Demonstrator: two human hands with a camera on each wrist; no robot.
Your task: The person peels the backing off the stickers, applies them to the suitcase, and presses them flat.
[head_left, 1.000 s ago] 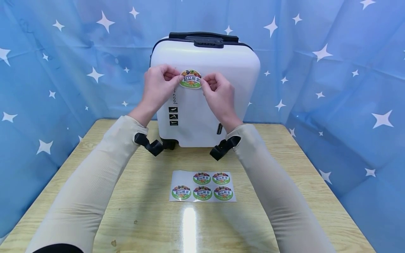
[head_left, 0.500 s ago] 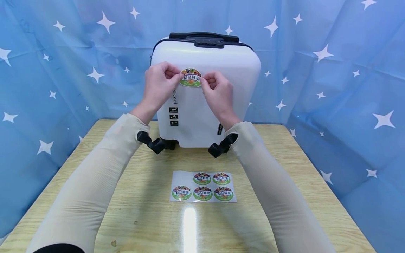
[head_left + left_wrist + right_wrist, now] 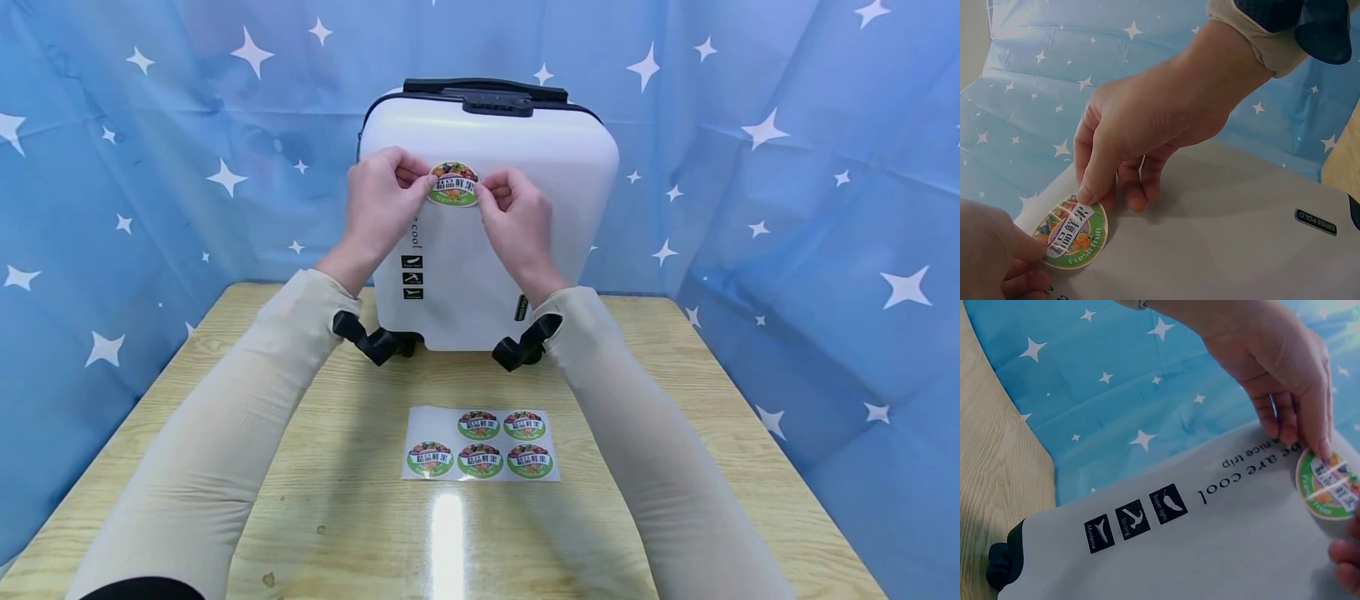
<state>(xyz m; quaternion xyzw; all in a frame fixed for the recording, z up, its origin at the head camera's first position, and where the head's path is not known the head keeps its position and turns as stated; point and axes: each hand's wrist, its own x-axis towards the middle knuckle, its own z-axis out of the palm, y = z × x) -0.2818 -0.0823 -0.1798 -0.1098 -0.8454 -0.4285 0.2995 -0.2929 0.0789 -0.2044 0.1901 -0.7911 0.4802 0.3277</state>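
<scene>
An oval fruit sticker [image 3: 453, 185] with a green lower band is stretched between both hands, in front of the upper face of a white suitcase [image 3: 480, 275]. At its left edge, the left hand [image 3: 381, 196] pinches it between thumb and finger. The right hand [image 3: 520, 218] pinches the opposite edge. In the left wrist view the sticker [image 3: 1072, 234] lies close over the suitcase shell; whether its back touches the shell I cannot tell. The right wrist view shows the left hand [image 3: 1285, 369] above the sticker [image 3: 1329, 484], with the right fingers partly cut off.
On the wooden table [image 3: 360, 517], before the suitcase, lies a sticker sheet [image 3: 431, 421] with several fruit stickers and a bare spot at its upper left. A black handle [image 3: 483, 87] tops the suitcase. Blue star-printed cloth [image 3: 787, 208] hangs behind and at both sides.
The sticker has risen very slightly on the suitcase face and looks more level. Both hands keep their pinch, with the wrists drawn slightly inward. The sheet has stayed in place.
</scene>
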